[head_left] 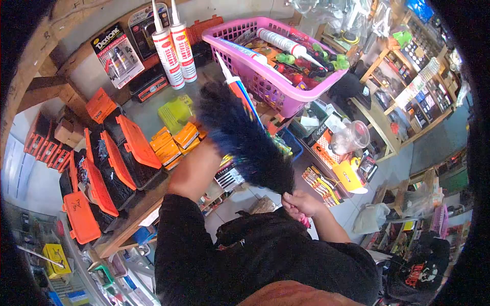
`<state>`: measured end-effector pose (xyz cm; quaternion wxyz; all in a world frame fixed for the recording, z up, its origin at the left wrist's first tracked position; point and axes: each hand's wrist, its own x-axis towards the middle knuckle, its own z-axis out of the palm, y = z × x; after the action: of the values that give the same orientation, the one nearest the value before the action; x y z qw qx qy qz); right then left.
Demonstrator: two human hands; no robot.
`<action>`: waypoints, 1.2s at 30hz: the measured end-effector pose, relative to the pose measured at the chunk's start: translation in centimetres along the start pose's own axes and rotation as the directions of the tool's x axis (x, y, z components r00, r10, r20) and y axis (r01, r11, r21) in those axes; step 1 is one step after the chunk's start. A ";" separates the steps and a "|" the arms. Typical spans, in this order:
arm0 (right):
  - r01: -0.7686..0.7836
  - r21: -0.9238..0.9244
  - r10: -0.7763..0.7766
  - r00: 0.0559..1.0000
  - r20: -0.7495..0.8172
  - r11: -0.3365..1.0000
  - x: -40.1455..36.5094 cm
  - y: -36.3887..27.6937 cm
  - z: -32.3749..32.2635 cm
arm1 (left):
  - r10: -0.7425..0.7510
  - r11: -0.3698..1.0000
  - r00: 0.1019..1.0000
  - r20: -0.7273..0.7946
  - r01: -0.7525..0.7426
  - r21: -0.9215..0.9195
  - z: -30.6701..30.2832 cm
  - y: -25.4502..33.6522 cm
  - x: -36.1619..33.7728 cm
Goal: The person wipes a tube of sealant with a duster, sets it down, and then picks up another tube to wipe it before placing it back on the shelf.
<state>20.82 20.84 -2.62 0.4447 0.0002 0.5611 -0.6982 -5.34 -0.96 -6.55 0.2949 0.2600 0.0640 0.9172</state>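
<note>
Right hand (301, 204) grips duster (245, 135); pink basket (286, 94) holds tubes (283, 43).

Two white sealant tubes (173, 51) stand upright at the back of the counter (148, 115). Black-and-orange cases (122, 153) lie open on its left, with yellow boxes (173, 143) beside them. A clear jar (352, 136) sits on the right.

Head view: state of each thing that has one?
duster: gripped at its handle by right hand, feathers toward the pink basket.
left hand: hidden behind the feathers.
pink basket: full.
sealant cartridges: two upright, nozzles on.
orange-lid cases: on edge, leaning in a row.
</note>
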 end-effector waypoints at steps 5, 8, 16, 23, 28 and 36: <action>0.053 0.218 -0.027 0.992 -0.121 0.974 0.4 -0.5 -0.1 | 0.239 0.961 0.822 -0.517 -0.126 0.245 6.8 -0.7 0.7; -0.007 0.026 0.006 1.000 0.015 1.000 -0.2 0.0 -0.6 | 0.147 0.967 0.952 -0.269 -0.080 0.243 2.5 -0.6 -0.3; 0.007 0.125 -0.002 0.999 -0.040 0.992 0.3 -0.4 -0.8 | 0.102 0.990 0.909 -0.405 -0.053 0.129 9.5 -1.0 0.3; 0.088 0.243 -0.061 0.991 -0.117 0.966 0.5 -0.4 -0.7 | 0.201 0.965 0.848 -0.491 -0.086 0.247 8.8 -0.8 0.6; -0.002 0.139 0.007 0.999 -0.033 0.990 0.4 -0.1 -0.2 | 0.174 0.982 0.899 -0.402 -0.191 -0.001 6.2 -0.6 0.4; -0.048 0.084 0.044 0.998 0.047 0.995 0.7 0.1 -0.5 | 0.090 0.984 0.993 -0.077 -0.100 -0.148 1.1 0.0 0.4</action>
<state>20.25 20.83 -3.24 0.4728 0.0161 0.5205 -0.7108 -5.07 -0.72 -5.43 0.2673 0.2075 -0.0084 0.9410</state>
